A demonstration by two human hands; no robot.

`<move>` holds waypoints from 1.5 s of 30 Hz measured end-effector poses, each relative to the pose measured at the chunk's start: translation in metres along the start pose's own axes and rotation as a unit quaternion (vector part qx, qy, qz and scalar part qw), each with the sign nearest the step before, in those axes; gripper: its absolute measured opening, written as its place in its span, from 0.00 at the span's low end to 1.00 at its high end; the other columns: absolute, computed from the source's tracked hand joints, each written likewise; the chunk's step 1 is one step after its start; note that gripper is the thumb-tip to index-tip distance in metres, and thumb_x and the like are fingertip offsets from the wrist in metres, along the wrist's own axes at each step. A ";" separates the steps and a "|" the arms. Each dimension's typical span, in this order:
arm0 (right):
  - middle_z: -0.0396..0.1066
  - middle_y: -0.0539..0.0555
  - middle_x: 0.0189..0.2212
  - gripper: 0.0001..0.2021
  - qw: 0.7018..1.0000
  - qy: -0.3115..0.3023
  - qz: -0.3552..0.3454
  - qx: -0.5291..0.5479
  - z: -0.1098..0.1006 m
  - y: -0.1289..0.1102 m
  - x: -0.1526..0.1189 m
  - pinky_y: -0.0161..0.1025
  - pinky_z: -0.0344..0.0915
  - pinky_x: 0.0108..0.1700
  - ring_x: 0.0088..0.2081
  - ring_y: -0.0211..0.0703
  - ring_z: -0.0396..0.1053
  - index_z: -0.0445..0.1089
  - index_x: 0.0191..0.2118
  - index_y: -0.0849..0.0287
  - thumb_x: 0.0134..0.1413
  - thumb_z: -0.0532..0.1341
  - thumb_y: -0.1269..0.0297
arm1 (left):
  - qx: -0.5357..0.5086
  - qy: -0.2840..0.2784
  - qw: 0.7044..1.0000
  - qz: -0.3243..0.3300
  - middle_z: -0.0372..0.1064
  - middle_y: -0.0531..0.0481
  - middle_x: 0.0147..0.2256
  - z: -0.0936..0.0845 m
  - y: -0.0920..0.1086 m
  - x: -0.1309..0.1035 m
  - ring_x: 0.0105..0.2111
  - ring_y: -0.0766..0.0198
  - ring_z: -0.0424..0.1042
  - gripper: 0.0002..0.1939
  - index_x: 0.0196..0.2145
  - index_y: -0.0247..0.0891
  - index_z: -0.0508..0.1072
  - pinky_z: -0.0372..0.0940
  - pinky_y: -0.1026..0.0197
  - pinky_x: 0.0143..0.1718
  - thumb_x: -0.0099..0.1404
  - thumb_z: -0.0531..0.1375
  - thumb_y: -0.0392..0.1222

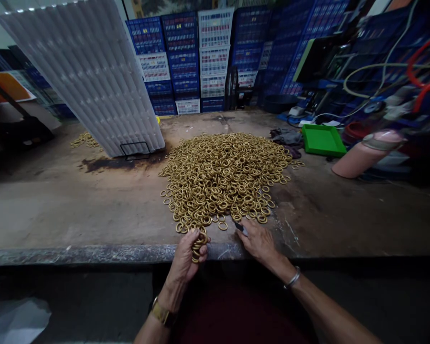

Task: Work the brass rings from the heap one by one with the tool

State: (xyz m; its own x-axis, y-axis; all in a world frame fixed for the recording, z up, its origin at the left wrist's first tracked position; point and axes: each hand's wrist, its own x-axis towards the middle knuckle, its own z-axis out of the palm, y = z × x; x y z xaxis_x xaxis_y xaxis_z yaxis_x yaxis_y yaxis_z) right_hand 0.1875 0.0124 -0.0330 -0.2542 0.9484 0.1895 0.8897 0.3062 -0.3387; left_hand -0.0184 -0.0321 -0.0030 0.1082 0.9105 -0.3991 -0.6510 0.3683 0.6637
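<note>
Your left hand (184, 256) is curled around a bunch of gold rings (198, 248), by the front edge of the table (103, 210). Your right hand (260, 241) is apart from it and grips a small dark tool (240, 228) near the front of the big ring pile (222, 177). Just what that tool is — too small to tell. The pile sits on the table in front of you. A green tray (324, 141) lies to the right of the pile, not touching it.

It looks like you are at the picking step — getting rings in hand from the near edge. The next move seems to call for a snug left hand, since rings could slip out, and a light right hand, so the tool does not scatter them.
</note>
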 end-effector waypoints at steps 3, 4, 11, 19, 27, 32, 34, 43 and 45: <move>0.69 0.56 0.31 0.06 0.999 -0.006 -0.018 0.051 0.000 -0.009 0.000 0.36 0.57 0.33 0.33 0.43 0.65 0.66 0.32 0.59 0.51 0.53 0.68 | -0.001 -0.006 1.000 -0.018 0.65 0.53 0.23 0.002 -0.001 0.000 0.15 0.76 0.58 0.14 0.28 0.36 0.62 0.48 0.73 0.13 0.52 0.62 0.46; 0.69 0.55 0.29 0.06 0.996 -0.012 -0.019 0.084 0.000 -0.014 0.000 0.35 0.57 0.32 0.31 0.42 0.65 0.66 0.31 0.58 0.51 0.53 0.67 | -0.002 -0.008 1.000 -0.027 0.65 0.53 0.23 0.002 -0.001 -0.001 0.16 0.75 0.59 0.14 0.28 0.36 0.62 0.48 0.73 0.13 0.52 0.62 0.46; 0.60 0.46 0.16 0.08 0.893 -0.065 0.097 0.434 0.000 -0.052 0.015 0.31 0.54 0.21 0.17 0.33 0.56 0.65 0.28 0.58 0.48 0.54 0.61 | 0.004 -0.010 1.000 -0.026 0.66 0.52 0.24 0.003 -0.003 -0.003 0.21 0.70 0.66 0.15 0.28 0.35 0.63 0.50 0.73 0.13 0.50 0.64 0.46; 0.57 0.43 0.13 0.08 0.832 -0.094 0.099 0.538 -0.002 -0.067 0.014 0.29 0.52 0.17 0.14 0.30 0.54 0.65 0.30 0.58 0.45 0.56 0.60 | 0.013 0.025 0.999 -0.034 0.66 0.54 0.23 0.006 -0.007 -0.002 0.22 0.68 0.69 0.13 0.26 0.35 0.63 0.52 0.72 0.13 0.47 0.65 0.42; 0.59 0.44 0.17 0.08 0.820 -0.076 0.102 0.558 0.002 -0.071 0.013 0.29 0.55 0.18 0.16 0.30 0.55 0.65 0.30 0.59 0.46 0.56 0.60 | 0.087 -0.004 0.996 0.008 0.66 0.52 0.24 0.015 -0.011 -0.004 0.21 0.70 0.65 0.16 0.36 0.35 0.68 0.53 0.72 0.14 0.52 0.61 0.47; 0.59 0.44 0.16 0.08 0.824 -0.078 0.103 0.552 0.006 -0.071 0.015 0.29 0.55 0.19 0.17 0.30 0.56 0.66 0.30 0.59 0.47 0.57 0.60 | 0.163 0.009 0.984 0.067 0.64 0.54 0.21 0.017 -0.016 -0.003 0.18 0.73 0.60 0.14 0.25 0.35 0.66 0.52 0.72 0.14 0.54 0.59 0.50; 0.58 0.44 0.15 0.09 0.820 -0.088 0.107 0.555 0.008 -0.071 0.015 0.29 0.54 0.18 0.17 0.31 0.56 0.66 0.31 0.60 0.47 0.57 0.59 | 0.188 0.014 0.979 0.081 0.63 0.54 0.20 0.017 -0.017 -0.003 0.17 0.73 0.59 0.15 0.24 0.35 0.65 0.52 0.72 0.14 0.55 0.59 0.51; 0.55 0.43 0.14 0.15 0.797 -0.089 0.168 0.573 0.017 -0.065 0.014 0.28 0.49 0.15 0.14 0.29 0.51 0.62 0.27 0.59 0.48 0.56 0.50 | 0.296 0.058 0.944 0.134 0.61 0.57 0.18 0.021 -0.013 -0.005 0.15 0.75 0.55 0.14 0.24 0.36 0.65 0.52 0.70 0.16 0.56 0.58 0.50; 0.55 0.43 0.14 0.17 0.795 -0.113 0.180 0.568 0.016 -0.064 0.013 0.27 0.48 0.14 0.14 0.28 0.51 0.62 0.27 0.60 0.48 0.56 0.49 | 0.306 0.061 0.939 0.147 0.62 0.57 0.18 0.021 -0.013 -0.005 0.15 0.74 0.56 0.13 0.24 0.36 0.66 0.53 0.70 0.17 0.56 0.57 0.49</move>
State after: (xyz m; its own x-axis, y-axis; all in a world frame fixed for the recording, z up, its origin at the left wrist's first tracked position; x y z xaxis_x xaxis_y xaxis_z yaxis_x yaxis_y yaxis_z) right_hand 0.1215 0.0065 -0.0239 -0.2362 0.9431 -0.2339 0.0363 -0.2320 -0.9720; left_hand 0.0056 -0.0371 0.0039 -0.1189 0.9751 -0.1870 -0.0822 0.1781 0.9806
